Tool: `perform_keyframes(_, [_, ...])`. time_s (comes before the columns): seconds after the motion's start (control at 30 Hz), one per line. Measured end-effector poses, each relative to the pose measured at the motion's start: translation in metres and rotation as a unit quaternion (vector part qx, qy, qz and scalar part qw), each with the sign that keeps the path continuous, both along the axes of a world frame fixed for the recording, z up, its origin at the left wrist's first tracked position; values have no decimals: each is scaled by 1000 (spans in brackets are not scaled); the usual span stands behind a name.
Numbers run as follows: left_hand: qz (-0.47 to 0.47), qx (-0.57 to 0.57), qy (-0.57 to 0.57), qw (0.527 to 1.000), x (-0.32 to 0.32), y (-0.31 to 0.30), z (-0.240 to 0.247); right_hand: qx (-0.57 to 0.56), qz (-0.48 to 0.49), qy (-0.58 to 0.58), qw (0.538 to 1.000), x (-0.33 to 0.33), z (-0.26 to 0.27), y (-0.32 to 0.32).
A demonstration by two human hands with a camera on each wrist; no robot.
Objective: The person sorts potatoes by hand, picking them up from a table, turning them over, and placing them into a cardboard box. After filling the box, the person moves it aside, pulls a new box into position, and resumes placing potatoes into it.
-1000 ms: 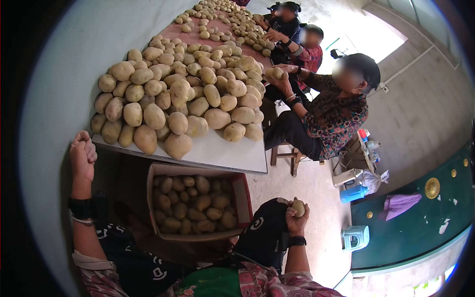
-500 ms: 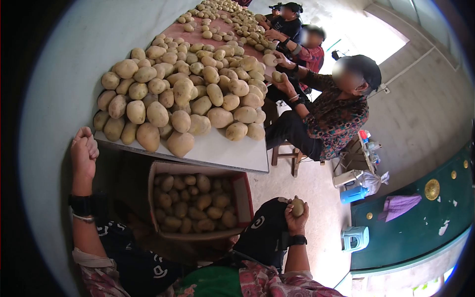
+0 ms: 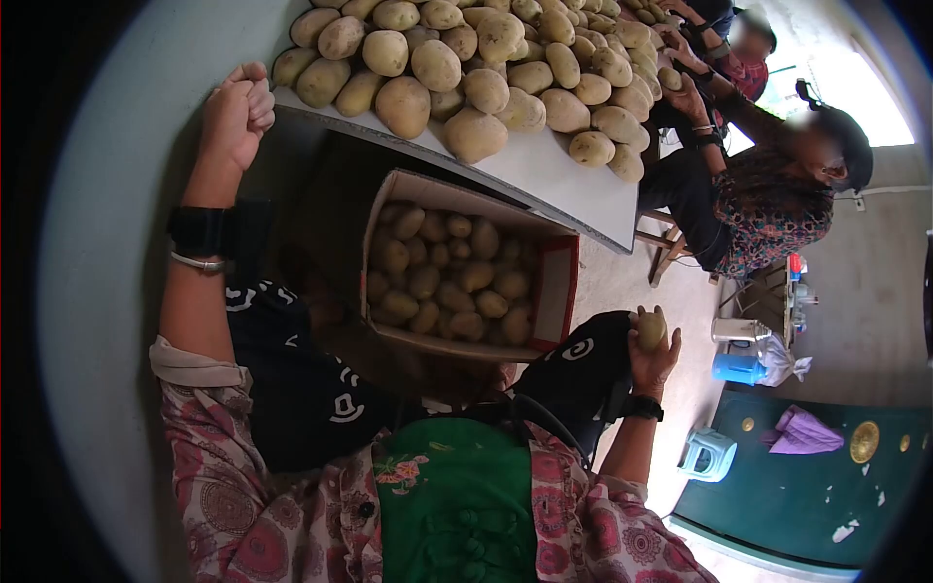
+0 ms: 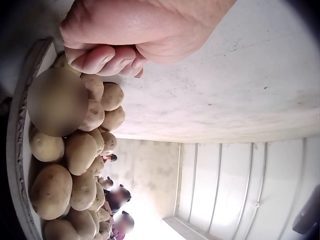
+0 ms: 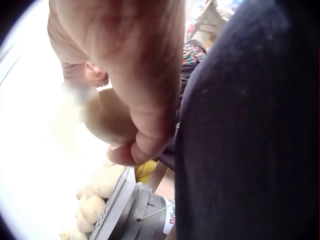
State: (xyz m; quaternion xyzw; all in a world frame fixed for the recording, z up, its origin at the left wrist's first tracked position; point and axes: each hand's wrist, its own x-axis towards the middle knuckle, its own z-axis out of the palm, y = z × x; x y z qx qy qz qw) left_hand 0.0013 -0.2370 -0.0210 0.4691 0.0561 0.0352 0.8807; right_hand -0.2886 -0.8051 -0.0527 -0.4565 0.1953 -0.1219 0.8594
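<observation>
My right hand [image 3: 658,367] grips a potato [image 3: 651,331] beside my right knee. In the right wrist view, thumb and fingers curl round that potato [image 5: 112,120]. At the table's left corner, close to the wall, my left hand [image 3: 236,121] is raised with its fingers folded into the palm. The left wrist view shows nothing held in this hand [image 4: 135,30]. A big heap of potatoes [image 3: 434,65] covers the white table [image 3: 583,206]. Below its front edge, an open cardboard box [image 3: 556,291] with a red end stands before me, holding many potatoes [image 3: 452,296].
A seated person [image 3: 768,199] in a patterned shirt handles a potato at the table's right side, others beyond. A grey bucket [image 5: 147,212] appears under the table edge in the right wrist view. A blue stool [image 3: 708,455] stands to the right, near a green door [image 3: 807,491].
My head view has tilted down, so table, box and hands sit higher and further right. My right hand still grips the potato and my left fingers stay folded.
</observation>
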Motion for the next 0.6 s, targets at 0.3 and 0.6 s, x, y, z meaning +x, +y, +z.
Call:
perform_keyframes(0.3, [-1,6,13,1000,1,-4,0,-204,-28,25,978,33,0,18])
perform_keyframes(0.6, [3,-4,8,1000,-2,-4,3,-240,-58,17,969,40,-3,39])
